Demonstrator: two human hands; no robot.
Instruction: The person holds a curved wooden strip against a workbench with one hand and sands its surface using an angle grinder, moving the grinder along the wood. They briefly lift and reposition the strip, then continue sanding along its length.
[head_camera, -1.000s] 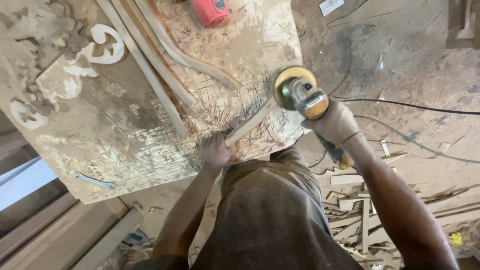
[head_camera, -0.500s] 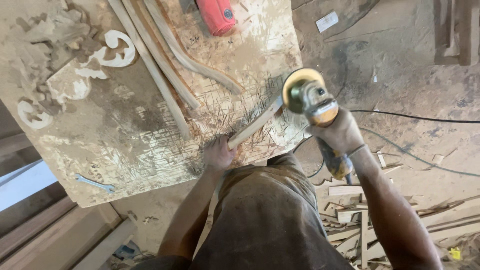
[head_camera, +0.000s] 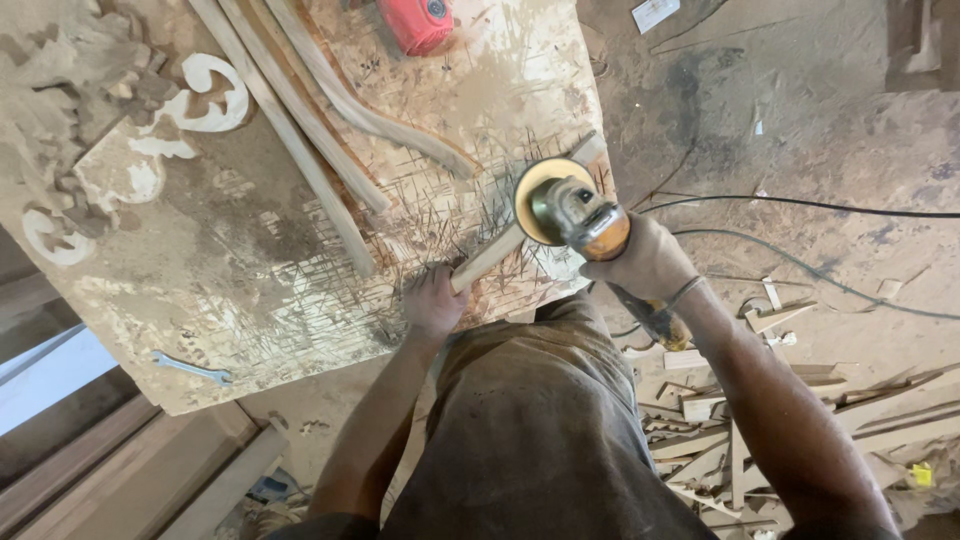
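Presently, the left hand (head_camera: 433, 300) is closed on the near end of a narrow wooden strip (head_camera: 500, 252) lying on the scored workbench (head_camera: 250, 270). The right hand (head_camera: 648, 262) is wrapped around an angle grinder (head_camera: 575, 215), its disc over the strip.

We see a dusty, scored wooden workbench (head_camera: 230, 270) standing on a dirt floor (head_camera: 800, 130). Long wooden strips (head_camera: 300, 140) lie slanted across its middle, a curved strip (head_camera: 370, 115) beside them. A red power tool (head_camera: 420, 22) sits at the far edge, white scroll carvings (head_camera: 210, 95) toward the left side, and a small wrench (head_camera: 192, 368) near the near-left corner. A short wooden stick (head_camera: 490, 258) rests at the near-right edge. Wood offcuts (head_camera: 720, 440) and black cables (head_camera: 800, 202) lie on the floor.
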